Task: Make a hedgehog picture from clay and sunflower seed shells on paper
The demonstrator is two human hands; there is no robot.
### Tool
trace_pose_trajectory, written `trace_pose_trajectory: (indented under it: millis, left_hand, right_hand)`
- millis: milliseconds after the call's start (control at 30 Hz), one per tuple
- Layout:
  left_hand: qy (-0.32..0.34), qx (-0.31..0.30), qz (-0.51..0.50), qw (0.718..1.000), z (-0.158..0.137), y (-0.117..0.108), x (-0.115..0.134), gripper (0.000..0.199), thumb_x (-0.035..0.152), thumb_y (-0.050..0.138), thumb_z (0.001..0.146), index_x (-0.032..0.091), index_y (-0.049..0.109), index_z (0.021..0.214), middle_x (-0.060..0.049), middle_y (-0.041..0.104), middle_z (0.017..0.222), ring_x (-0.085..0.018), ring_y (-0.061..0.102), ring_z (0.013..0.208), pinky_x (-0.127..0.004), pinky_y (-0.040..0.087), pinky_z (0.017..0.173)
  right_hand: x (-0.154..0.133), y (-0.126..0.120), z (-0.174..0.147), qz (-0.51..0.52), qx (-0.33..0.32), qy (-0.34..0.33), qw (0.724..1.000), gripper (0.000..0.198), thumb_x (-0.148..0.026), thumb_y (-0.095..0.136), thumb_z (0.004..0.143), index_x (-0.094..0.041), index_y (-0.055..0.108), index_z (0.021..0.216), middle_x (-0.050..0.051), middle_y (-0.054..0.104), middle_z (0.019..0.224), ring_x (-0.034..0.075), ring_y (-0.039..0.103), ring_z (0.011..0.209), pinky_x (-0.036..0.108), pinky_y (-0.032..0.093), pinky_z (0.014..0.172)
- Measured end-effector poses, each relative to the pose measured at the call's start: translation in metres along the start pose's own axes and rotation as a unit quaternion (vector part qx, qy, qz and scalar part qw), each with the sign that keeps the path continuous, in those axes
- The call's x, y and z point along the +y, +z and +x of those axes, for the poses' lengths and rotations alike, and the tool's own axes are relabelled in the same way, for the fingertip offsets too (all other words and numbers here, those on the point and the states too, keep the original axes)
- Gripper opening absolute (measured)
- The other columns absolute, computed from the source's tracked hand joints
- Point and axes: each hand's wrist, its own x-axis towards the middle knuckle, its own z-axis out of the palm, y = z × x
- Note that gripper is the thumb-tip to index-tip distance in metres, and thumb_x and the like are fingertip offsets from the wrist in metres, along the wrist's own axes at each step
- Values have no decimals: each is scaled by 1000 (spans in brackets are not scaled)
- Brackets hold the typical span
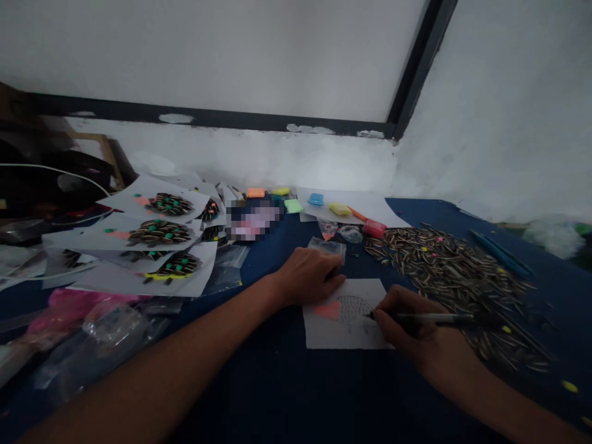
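A small white sheet of paper [324, 338] lies on the dark blue table. It bears a hedgehog-like drawing with an orange pointed head [328, 309] and a dark, densely marked round body [354, 308]. My left hand [309, 275] rests over the sheet's upper left edge, fingers loosely bent and thumb apart, pressing it down. At the sheet's right side my right hand [414, 317] is closed around a pen [444, 318]. The pen's tip meets the drawn body's right edge, and its barrel points right.
Sunflower seeds [444, 265] spread in a pile at right, near a blue pen-like object [502, 253]. Finished seed pictures [169, 231] stack at left above plastic bags [115, 327]. Coloured clay packs [316, 199] and a red-capped item [374, 229] lie along the back.
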Motion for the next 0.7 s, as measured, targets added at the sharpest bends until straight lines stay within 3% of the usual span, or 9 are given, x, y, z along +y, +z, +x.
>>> trace_pose_trajectory:
  millis: [700]
  left_hand:
    - [1,0,5,1000,0,-1,1,21,34,47,88,18,54,76,-2,63,75,-16,58,69,-28,38,61]
  right_hand:
    - [3,-1,0,-31,-27,-1,999,24,-37,51,85,-22,50,67,-3,48,59,12,43,53,25,32,47]
